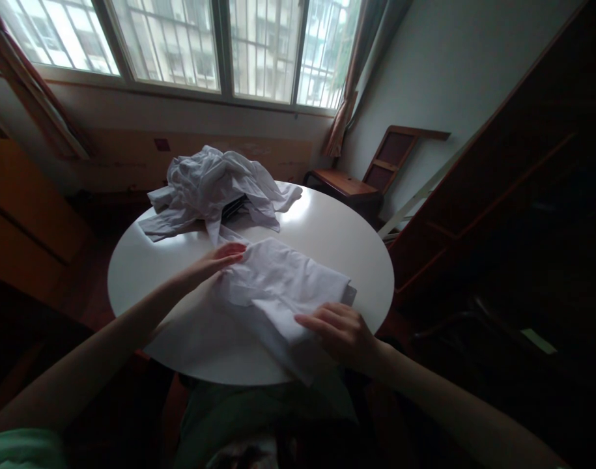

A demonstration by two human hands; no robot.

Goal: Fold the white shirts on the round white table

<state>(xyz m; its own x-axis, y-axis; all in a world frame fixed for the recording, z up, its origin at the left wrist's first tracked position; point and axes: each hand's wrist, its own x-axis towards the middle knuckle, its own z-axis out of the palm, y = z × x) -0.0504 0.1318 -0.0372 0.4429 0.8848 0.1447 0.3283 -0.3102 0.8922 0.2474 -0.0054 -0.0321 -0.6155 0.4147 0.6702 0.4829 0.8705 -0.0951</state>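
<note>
The white cloth (278, 286) lies partly folded near the front edge of the round table (327, 228). The left hand (214, 264) presses flat, fingers straight, on its far corner; the right hand (341, 332) rests open on the near fold, gripping nothing. Its lower corner overhangs the edge, so a careless push could slide it off; the crumpled pile (214, 185) behind could snag.
</note>
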